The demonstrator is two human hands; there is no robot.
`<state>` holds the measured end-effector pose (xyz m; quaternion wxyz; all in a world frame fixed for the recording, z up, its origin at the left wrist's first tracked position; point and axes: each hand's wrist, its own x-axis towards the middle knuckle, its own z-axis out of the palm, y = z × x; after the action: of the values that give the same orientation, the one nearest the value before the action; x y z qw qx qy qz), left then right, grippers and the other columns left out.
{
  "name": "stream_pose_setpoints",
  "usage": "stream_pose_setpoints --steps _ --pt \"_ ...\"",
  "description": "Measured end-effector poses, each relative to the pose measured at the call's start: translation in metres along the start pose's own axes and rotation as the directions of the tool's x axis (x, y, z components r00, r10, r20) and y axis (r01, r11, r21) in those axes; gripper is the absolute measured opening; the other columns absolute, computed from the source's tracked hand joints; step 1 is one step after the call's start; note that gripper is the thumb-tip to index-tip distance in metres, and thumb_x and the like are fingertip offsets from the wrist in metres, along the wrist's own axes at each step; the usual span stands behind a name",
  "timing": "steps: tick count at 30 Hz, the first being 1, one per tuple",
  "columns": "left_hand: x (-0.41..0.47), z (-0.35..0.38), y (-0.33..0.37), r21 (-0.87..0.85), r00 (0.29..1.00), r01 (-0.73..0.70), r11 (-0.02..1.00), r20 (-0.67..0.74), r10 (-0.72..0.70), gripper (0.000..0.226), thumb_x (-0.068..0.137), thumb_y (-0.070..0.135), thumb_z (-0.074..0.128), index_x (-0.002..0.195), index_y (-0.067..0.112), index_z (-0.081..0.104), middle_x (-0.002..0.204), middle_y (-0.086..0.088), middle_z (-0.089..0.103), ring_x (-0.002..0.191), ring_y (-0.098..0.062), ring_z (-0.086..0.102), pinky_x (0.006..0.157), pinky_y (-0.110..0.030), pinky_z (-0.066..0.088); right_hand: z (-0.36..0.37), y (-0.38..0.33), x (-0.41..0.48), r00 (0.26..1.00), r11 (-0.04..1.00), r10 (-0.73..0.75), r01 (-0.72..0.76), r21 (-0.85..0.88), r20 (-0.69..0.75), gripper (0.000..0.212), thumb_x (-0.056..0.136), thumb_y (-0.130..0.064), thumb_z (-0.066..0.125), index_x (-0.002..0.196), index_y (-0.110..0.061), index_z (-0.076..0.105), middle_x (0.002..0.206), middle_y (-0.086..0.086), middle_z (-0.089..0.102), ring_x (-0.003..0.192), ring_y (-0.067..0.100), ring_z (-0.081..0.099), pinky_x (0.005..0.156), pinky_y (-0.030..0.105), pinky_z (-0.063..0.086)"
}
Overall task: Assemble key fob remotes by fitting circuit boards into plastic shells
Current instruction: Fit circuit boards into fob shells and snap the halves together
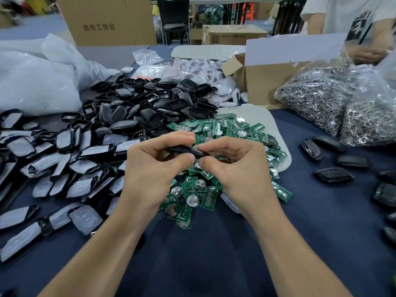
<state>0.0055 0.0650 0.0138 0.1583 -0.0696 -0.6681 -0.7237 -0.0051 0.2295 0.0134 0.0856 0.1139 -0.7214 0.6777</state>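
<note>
Pinching a black plastic shell point(186, 151) between left hand point(154, 166) and right hand point(234, 168), both curled. Held above green circuit boards point(200, 189).

two hands point(154, 168), one held shell point(188, 151), two ring bags point(317, 97), one open box point(263, 86).

Glossy black plastic shells point(158, 103), green circuit boards point(205, 189) (shiny metal discs on them), matt blue cloth table point(214, 264), brown cardboard box point(265, 82)

Green circuit boards point(216, 129), glossy black shells point(162, 99), dark navy table point(214, 254) — silver rings point(317, 99), brown cardboard box point(261, 82)
</note>
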Motion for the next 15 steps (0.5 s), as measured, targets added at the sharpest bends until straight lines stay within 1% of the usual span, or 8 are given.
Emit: stream_pose_setpoints --steps 2,3,4,7,9,11,13,15 --pt "0.0 -0.0007 -0.0002 0.035 1.0 0.004 0.999 -0.029 -0.003 0.039 0.066 0.003 0.082 0.089 0.035 0.084 0.096 0.002 0.081 0.09 -0.011 0.075 0.077 -0.02 0.057 0.0011 0.0011 -0.0002 1.0 1.0 0.019 -0.019 -0.002 -0.009 0.019 0.072 -0.009 0.083 0.084 -0.023 0.083 0.081 -0.005 0.08 0.08 0.016 0.077 0.077 0.035 0.061" --pt "0.0 -0.0008 -0.0004 0.043 1.0 0.005 0.999 -0.025 -0.004 0.04 0.066 0.003 0.083 0.089 0.036 0.084 0.097 0.002 0.081 0.09 -0.012 0.075 0.078 -0.02 0.057 0.0014 0.0017 -0.0002 1.0 1.0 0.023 -0.023 0.012 -0.019 0.019 0.071 -0.009 0.082 0.084 -0.023 0.083 0.08 -0.005 0.079 0.078 0.017 0.077 0.075 0.034 0.061" --pt "0.0001 -0.0005 -0.0006 0.057 1.0 0.0 0.998 -0.009 0.001 0.04 0.067 0.001 0.084 0.088 0.035 0.084 0.1 0.003 0.081 0.093 -0.013 0.076 0.078 -0.021 0.057 0.0015 0.0021 -0.0002 0.999 0.999 0.024 -0.023 0.029 -0.028 0.019 0.071 -0.009 0.081 0.084 -0.023 0.083 0.08 -0.004 0.079 0.077 0.017 0.077 0.073 0.032 0.06" --pt "-0.0005 0.0014 -0.0007 0.104 0.999 -0.033 0.994 0.046 0.028 0.044 0.071 -0.016 0.083 0.084 0.026 0.084 0.105 0.003 0.08 0.095 -0.015 0.077 0.076 -0.023 0.059 0.0018 0.0013 -0.0003 1.0 0.998 0.009 -0.007 0.055 -0.03 0.022 0.071 -0.008 0.078 0.084 -0.025 0.082 0.081 -0.005 0.08 0.078 0.014 0.077 0.071 0.027 0.059" --pt "-0.0011 0.0016 0.0001 0.107 0.998 -0.045 0.993 0.05 0.04 0.042 0.072 -0.018 0.081 0.084 0.022 0.083 0.104 0.003 0.08 0.094 -0.016 0.077 0.076 -0.023 0.059 0.0022 -0.0003 -0.0007 1.0 0.999 -0.017 0.018 0.049 -0.011 0.022 0.071 -0.008 0.079 0.084 -0.026 0.081 0.083 -0.005 0.08 0.082 0.014 0.077 0.075 0.03 0.061" --pt "-0.0019 0.0017 0.0017 0.098 0.997 -0.065 0.993 0.048 0.061 0.039 0.072 -0.018 0.081 0.083 0.019 0.082 0.102 0.003 0.08 0.093 -0.016 0.077 0.076 -0.023 0.059 0.0024 -0.0013 -0.001 1.0 0.996 -0.023 0.023 0.083 -0.007 0.022 0.07 -0.006 0.082 0.082 -0.024 0.081 0.085 -0.003 0.08 0.084 0.017 0.077 0.078 0.035 0.063" --pt "-0.0027 0.0011 0.0025 0.088 0.996 -0.08 0.993 0.053 0.075 0.038 0.071 -0.019 0.08 0.082 0.016 0.082 0.099 0.001 0.08 0.092 -0.016 0.077 0.076 -0.023 0.059 0.0021 0.0 -0.0011 1.0 0.993 -0.003 0.004 0.12 -0.009 0.02 0.068 -0.003 0.084 0.08 -0.02 0.082 0.085 0.0 0.08 0.084 0.021 0.078 0.08 0.04 0.063" --pt "-0.003 0.0004 0.0026 0.084 0.996 -0.077 0.993 0.056 0.072 0.037 0.068 -0.02 0.081 0.082 0.015 0.082 0.096 -0.001 0.08 0.091 -0.017 0.076 0.075 -0.025 0.06 0.0025 0.001 -0.0014 0.999 0.991 0.031 -0.029 0.133 -0.012 0.018 0.065 -0.005 0.086 0.079 -0.017 0.083 0.084 0.003 0.08 0.084 0.024 0.078 0.082 0.044 0.063"
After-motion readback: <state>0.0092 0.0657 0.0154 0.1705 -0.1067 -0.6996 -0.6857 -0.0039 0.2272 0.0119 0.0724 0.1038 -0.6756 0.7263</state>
